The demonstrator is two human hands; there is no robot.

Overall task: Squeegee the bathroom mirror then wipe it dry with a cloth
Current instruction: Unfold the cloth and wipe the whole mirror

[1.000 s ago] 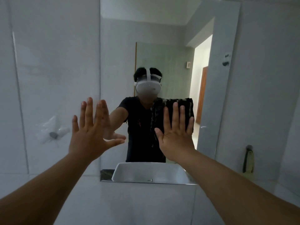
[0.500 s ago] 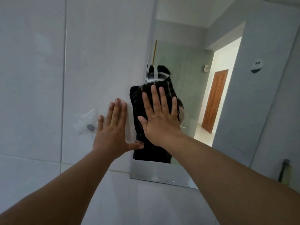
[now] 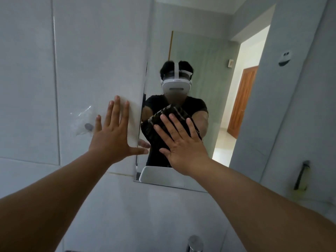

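The bathroom mirror (image 3: 209, 51) hangs on the tiled wall, and a person wearing a white headset is reflected in it. A dark striped cloth (image 3: 163, 120) lies flat against the lower left part of the glass. My right hand (image 3: 181, 142) presses on it with straight, spread fingers. My left hand (image 3: 113, 135) rests flat on the white tile just left of the mirror's edge, its thumb reaching onto the glass. A squeegee (image 3: 301, 177) with a dark handle hangs on the wall at the right.
A clear plastic hook (image 3: 85, 122) is stuck to the tile left of my left hand. A chrome tap top (image 3: 195, 243) shows at the bottom edge. The mirror reflects a white basin, a doorway and a wooden door.
My right hand has slid the cloth down and tilted it, uncovering the reflected headset. The view has shifted, and my left hand stays flat on the tile beside the mirror.
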